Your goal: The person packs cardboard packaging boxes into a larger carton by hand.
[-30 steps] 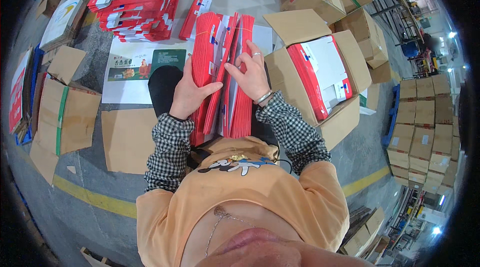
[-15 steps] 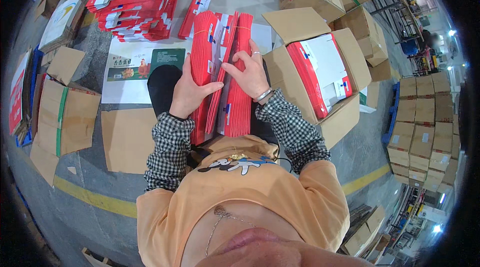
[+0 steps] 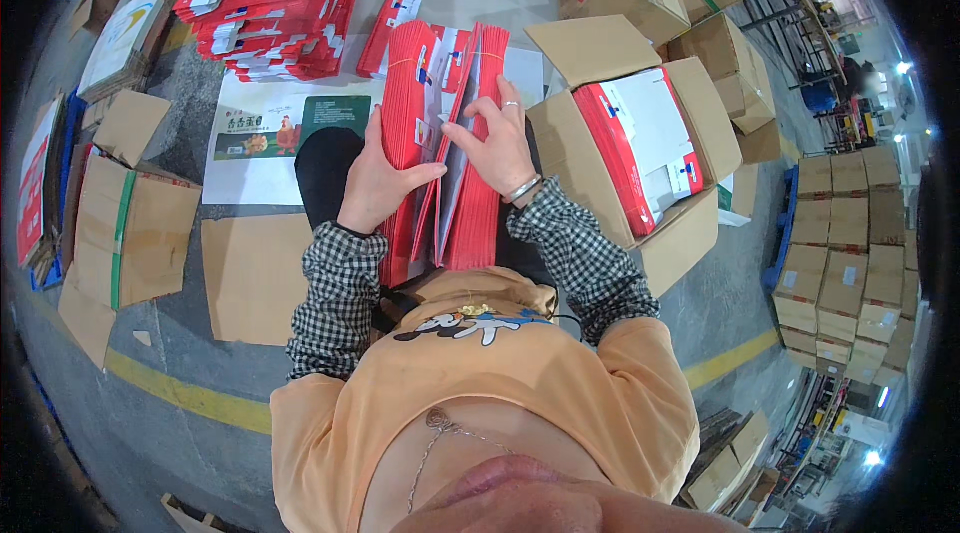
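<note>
Two bundles of flat red folded cartons stand on edge on my lap, a left bundle and a right bundle, each with a thin band round its upper part. My left hand is closed round the outer side of the left bundle, its thumb across the edges. My right hand lies over the right bundle, thumb and index finger bent together at the edges facing the gap. White and blue printed panels show between the bundles. The far fingers of my left hand are partly hidden.
An open cardboard box packed with red and white cartons stands at my right. Beyond my left hand rises a tall pile of red cartons. More boxes stand at the left, and stacked boxes at the far right.
The right bundle has tilted and its cartons have parted from the left one, so the gap between them is wider. My right hand has shifted slightly; my left hand stays nearly in place.
</note>
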### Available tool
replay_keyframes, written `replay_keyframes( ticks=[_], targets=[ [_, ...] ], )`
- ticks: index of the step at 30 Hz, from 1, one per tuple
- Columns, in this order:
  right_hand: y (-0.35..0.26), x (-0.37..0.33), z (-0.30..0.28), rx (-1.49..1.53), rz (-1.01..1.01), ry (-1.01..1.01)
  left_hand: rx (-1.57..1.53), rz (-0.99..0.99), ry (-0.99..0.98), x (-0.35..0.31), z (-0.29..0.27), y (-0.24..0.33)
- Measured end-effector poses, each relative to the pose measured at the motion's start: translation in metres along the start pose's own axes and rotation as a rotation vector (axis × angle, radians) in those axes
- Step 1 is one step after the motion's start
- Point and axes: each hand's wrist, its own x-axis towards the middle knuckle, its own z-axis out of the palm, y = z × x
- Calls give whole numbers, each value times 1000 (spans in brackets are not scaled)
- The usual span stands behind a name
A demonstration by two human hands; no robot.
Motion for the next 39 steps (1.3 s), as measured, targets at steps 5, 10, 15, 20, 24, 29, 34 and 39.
replay_keyframes(
  ticks=[5,10,15,20,24,29,34,39],
  targets=[
    [10,-1,-6,266,41,-84,-24,-4,-3,2,0,-5],
    [5,1,-7,197,-17,-34,-81,34,-8,0,0,-4],
    [7,-4,-5,32,-125,-110,-94,14,3,3,2,-12],
    [23,-11,-8,111,-89,-3,-146,7,44,7,-2,-35],
    [12,-7,-10,151,-3,-42,-70,28,64,3,-2,-31],
    [-6,-2,-6,82,43,-24,-404,-28,-109,0,15,-4],
    [-7,-2,-8,72,60,-32,-514,-36,-164,-3,16,4],
    [-13,-1,-10,57,48,-28,-550,36,-160,-3,17,9]
  ],
)
